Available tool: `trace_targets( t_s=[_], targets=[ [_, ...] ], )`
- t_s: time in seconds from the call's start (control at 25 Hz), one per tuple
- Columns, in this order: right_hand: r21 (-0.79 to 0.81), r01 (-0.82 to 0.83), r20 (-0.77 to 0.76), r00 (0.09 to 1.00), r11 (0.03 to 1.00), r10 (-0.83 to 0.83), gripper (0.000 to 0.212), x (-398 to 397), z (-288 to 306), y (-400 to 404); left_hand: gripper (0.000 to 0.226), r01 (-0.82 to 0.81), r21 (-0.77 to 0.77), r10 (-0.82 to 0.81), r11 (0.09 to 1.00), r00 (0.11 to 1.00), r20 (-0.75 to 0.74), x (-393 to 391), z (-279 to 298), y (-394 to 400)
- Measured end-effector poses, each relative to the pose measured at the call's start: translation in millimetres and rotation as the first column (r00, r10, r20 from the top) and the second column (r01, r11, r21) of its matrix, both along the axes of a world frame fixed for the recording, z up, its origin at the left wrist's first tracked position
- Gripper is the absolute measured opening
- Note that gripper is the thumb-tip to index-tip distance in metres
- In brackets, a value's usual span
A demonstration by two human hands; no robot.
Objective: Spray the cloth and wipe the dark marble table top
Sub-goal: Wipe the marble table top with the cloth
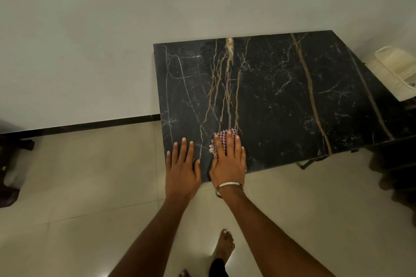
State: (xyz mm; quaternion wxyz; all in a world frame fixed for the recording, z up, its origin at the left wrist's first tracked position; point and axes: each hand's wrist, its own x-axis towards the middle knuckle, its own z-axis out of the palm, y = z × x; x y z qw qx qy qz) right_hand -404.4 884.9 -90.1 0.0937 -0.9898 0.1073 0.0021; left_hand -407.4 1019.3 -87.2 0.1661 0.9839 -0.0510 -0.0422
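Right hand (228, 159) lies flat, fingers straight, pressing a red-and-white checked cloth (221, 139) onto the dark veined marble table top (281, 96) near its front left corner. Left hand (182, 164) rests flat beside it, fingers extended, holding nothing.

Place: a room in a home, likely a living area.
Floor: glossy pale tiles (78, 186), dark skirting (101, 125) under a plain white wall (112, 29).
Furniture: low dark marble desk (281, 96); dark wooden pieces at both edges.
Other signs: bare foot (224, 246); white plastic basket (396, 74).
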Motion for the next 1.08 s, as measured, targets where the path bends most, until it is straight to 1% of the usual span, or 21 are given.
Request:
trace_targets(
  t_s=[0.12, 0.16, 0.2, 0.28, 0.36, 0.4, 0.48, 0.52, 0.56, 0.6, 0.68, 0.76, 0.84, 1.0, 1.08],
  targets=[
    [-0.041, -0.165, -0.018, 0.986, 0.986, 0.164, 0.06, -9.8, -5.8, 7.6, 0.058, -0.004, -0.004, 0.004, 1.0, 1.0, 0.003, -2.8, -0.6, 5.4],
    [-0.04, -0.168, -0.016, 0.986, 0.985, 0.167, 0.059, -6.5, -4.4, -1.6, 0.059, -0.004, -0.006, 0.004, 1.0, 1.0, 0.001, -3.5, -0.4, 6.9],
    [-0.039, -0.13, -0.016, 0.991, 0.991, 0.129, 0.06, -1.5, -2.8, -11.3, 0.059, -0.002, -0.006, 0.002, 1.0, 1.0, 0.002, -4.3, -0.2, 8.5],
    [-0.035, -0.002, -0.028, 1.0, 0.999, 0.001, 0.062, 10.2, 1.7, -21.5, 0.059, 0.001, -0.001, -0.001, 1.0, 1.0, 0.007, -5.1, -0.1, 11.2],
    [-0.006, 0.041, -0.036, 0.999, 0.999, -0.041, 0.066, 18.7, 4.3, -5.6, 0.059, 0.007, 0.0, -0.007, 1.0, 1.0, -0.001, -3.3, -0.4, 13.4],
    [0.008, 0.009, -0.028, 1.0, 1.0, -0.009, 0.065, 20.0, 3.9, 8.0, 0.059, 0.006, 0.0, -0.006, 1.0, 1.0, -0.003, -1.7, -0.5, 13.7],
    [-0.014, -0.127, -0.03, 0.991, 0.992, 0.127, 0.061, 21.0, -1.1, 26.7, 0.059, 0.003, 0.001, -0.003, 1.0, 1.0, 0.003, 4.0, -0.4, 13.8],
    [-0.023, -0.181, -0.037, 0.983, 0.983, 0.18, 0.059, 23.3, -2.4, 26.4, 0.059, 0.0, -0.001, 0.0, 1.0, 1.0, 0.004, 7.9, -0.3, 15.1],
    [-0.027, -0.201, -0.039, 0.979, 0.979, 0.2, 0.058, 27.2, -2.2, 20.9, 0.059, -0.006, -0.006, 0.006, 1.0, 1.0, 0.003, 11.5, -0.3, 16.8],
    [-0.028, -0.184, -0.035, 0.983, 0.983, 0.183, 0.057, 32.5, -1.3, 13.0, 0.059, -0.015, -0.009, 0.015, 1.0, 1.0, 0.001, 15.1, -0.3, 18.4],
    [-0.001, -0.087, -0.024, 0.996, 0.996, 0.087, 0.06, 44.3, 1.6, 1.5, 0.059, -0.028, -0.005, 0.028, 1.0, 1.0, -0.004, 22.4, 0.4, 20.9],
    [0.011, -0.026, -0.023, 0.999, 1.0, 0.026, 0.064, 51.2, 3.8, 4.6, 0.059, -0.032, -0.012, 0.032, 0.999, 0.999, 0.002, 28.0, 0.1, 20.2],
    [0.011, -0.042, -0.019, 0.999, 0.999, 0.042, 0.065, 52.0, 2.9, 17.1, 0.058, -0.042, -0.026, 0.042, 0.999, 0.999, -0.001, 35.0, -0.9, 17.1],
    [-0.036, -0.205, -0.006, 0.979, 0.978, 0.205, 0.059, 60.2, -5.9, 13.3, 0.058, -0.054, -0.019, 0.054, 0.998, 0.999, 0.0, 54.8, -2.4, 9.0],
    [-0.028, -0.155, 0.019, 0.988, 0.988, 0.155, 0.06, 76.9, -4.4, -2.5, 0.059, -0.052, -0.007, 0.052, 0.999, 0.999, -0.002, 65.2, -1.9, 7.1]
  ],
)
